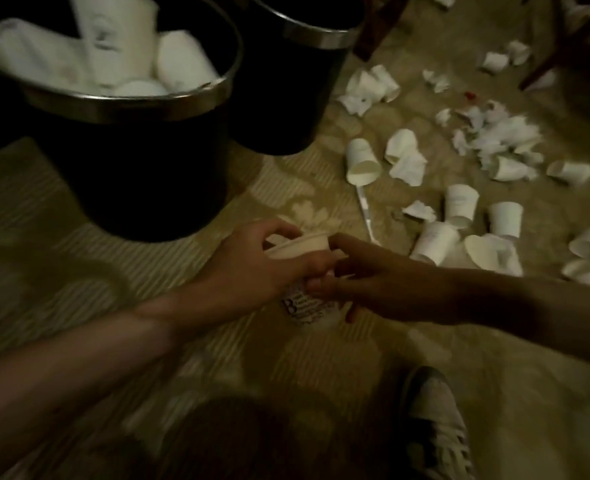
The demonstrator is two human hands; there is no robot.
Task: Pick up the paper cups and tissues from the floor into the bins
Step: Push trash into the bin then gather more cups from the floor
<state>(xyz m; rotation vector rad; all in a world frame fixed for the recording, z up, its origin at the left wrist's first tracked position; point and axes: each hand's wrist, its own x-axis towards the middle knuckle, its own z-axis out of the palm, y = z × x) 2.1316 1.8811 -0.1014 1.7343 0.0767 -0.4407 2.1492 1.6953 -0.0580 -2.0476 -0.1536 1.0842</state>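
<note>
Cup (300, 244) sat in grip of left hand (259, 268), right hand (373, 282) pinched it too; sloppy handover could drop it outside bin (131, 107).

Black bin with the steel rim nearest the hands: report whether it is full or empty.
Nearly full: the black steel-rimmed bin holds white paper cups piled to its rim.

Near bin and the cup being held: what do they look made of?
Near bin: dark matte wall, plastic or painted metal, can't tell; rim band looks like polished metal, it glints. Held cup: thin matte white paper, rolled lip, printed text.
</note>
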